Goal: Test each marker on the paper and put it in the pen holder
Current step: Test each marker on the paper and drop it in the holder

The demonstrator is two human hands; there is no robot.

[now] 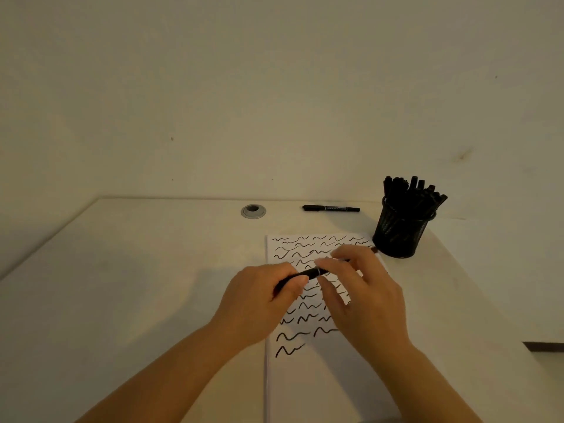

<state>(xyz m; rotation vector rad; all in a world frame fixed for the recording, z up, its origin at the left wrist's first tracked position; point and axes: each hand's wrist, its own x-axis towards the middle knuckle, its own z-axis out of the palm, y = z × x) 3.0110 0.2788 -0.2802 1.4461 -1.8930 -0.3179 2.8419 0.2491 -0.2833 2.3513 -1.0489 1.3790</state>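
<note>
A black marker [311, 273] is held level above the white paper [305, 380]. My left hand [259, 303] grips its barrel. My right hand [363, 294] pinches its right end, where the cap sits; whether the cap is on or coming off is hidden by the fingers. The paper carries several rows of black wavy test strokes. A black mesh pen holder [399, 230], packed with several black markers, stands off the paper's far right corner. One more black marker [331, 208] lies flat on the table beyond the paper.
The pale table [137, 270] meets a plain wall at the back. A grey round cable grommet [253, 211] sits in the tabletop near the far edge. The table's right edge drops off at a dark gap [546, 346].
</note>
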